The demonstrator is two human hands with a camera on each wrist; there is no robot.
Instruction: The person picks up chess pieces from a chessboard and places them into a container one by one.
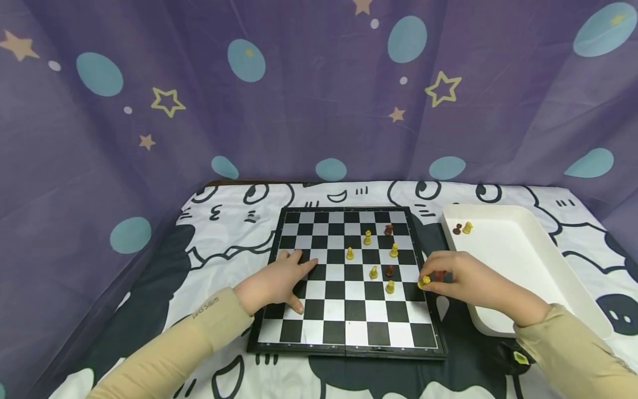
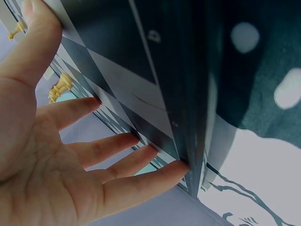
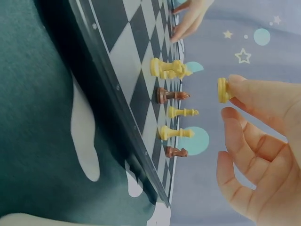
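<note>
A black-and-white chessboard (image 1: 334,332) lies flat on the cloth. On its left side rests my left hand (image 1: 279,280), fingers spread and fingertips touching the squares; the left wrist view shows the palm (image 2: 51,165) holding nothing. My right hand (image 1: 461,274) pinches a yellow chess piece (image 1: 424,281) between thumb and fingers above the board's right edge. In the right wrist view the piece's round base (image 3: 222,90) sticks out; its top is hidden. A reddish-brown patch shows between those fingers, too unclear to name. Several yellow chess pieces (image 1: 373,272) and two brown ones (image 1: 389,270) stand on the board's right half.
Right of the board is a white tray (image 1: 518,260), with a brown piece (image 1: 457,229) and a yellow piece (image 1: 467,228) at its far left corner. A patterned cloth (image 1: 234,238) covers the table. Behind it hangs a purple curtain (image 1: 309,111).
</note>
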